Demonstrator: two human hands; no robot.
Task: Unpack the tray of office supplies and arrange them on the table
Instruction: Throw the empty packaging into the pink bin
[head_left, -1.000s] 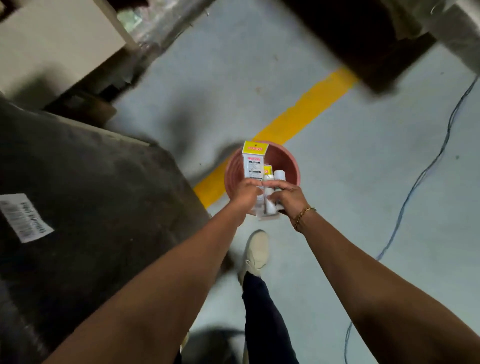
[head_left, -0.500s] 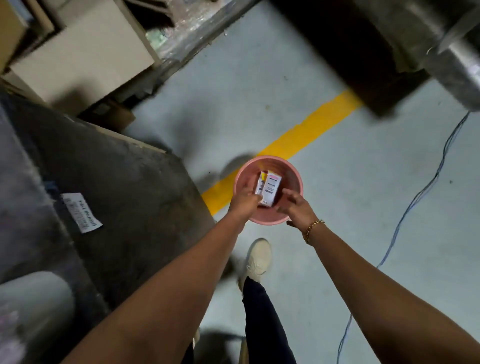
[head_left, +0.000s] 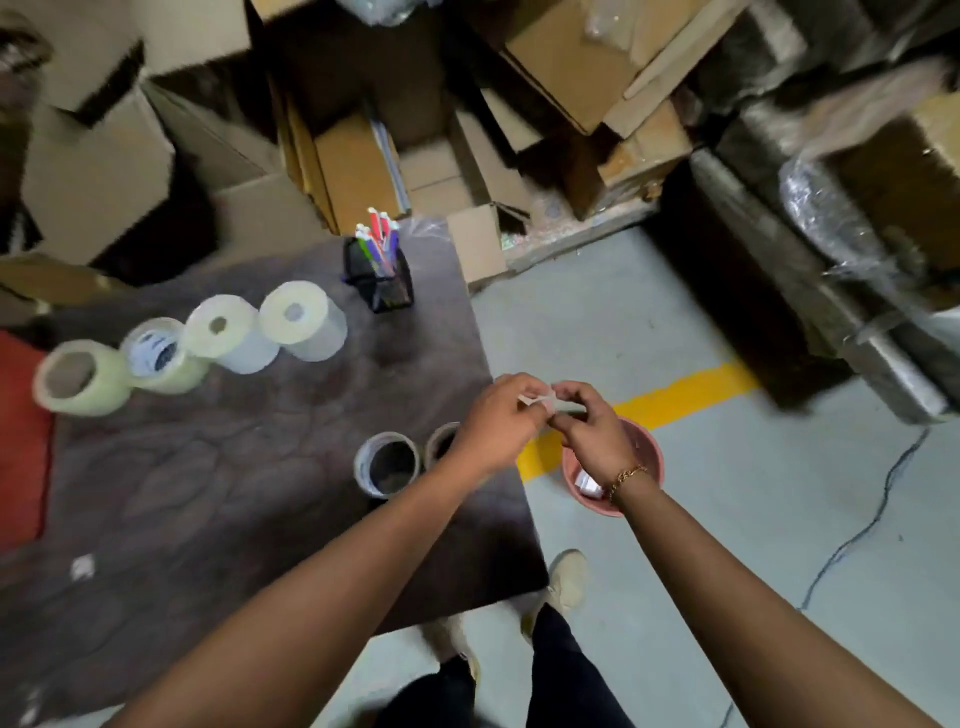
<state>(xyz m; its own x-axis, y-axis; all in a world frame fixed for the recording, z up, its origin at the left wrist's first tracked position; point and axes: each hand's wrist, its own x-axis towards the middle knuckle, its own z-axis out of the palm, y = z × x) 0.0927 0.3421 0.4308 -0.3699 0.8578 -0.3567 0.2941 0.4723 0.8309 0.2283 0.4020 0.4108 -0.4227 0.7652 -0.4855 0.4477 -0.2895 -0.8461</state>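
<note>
My left hand (head_left: 496, 421) and my right hand (head_left: 587, 428) meet above the right edge of the dark table (head_left: 208, 493), both pinching one small pale item (head_left: 540, 401), too blurred to name. Below my right wrist a pink bucket (head_left: 652, 460) stands on the floor with white packets (head_left: 589, 484) inside. On the table stand a row of several clear tape rolls (head_left: 304, 319), two brown tape rolls (head_left: 387, 462) near my left hand, and a black mesh holder (head_left: 382, 283) full of coloured pens.
Cardboard boxes (head_left: 571, 62) pile up behind the table. A red object (head_left: 21, 441) lies at the table's left edge. A yellow line (head_left: 680, 395) crosses the grey floor, a blue cable (head_left: 857, 535) trails at right, and wrapped goods (head_left: 831, 218) stand at far right.
The view has swung up from the floor to the table. Both hands have risen out of the pink bucket, leaving the packets in it, and now pinch a small pale item.
</note>
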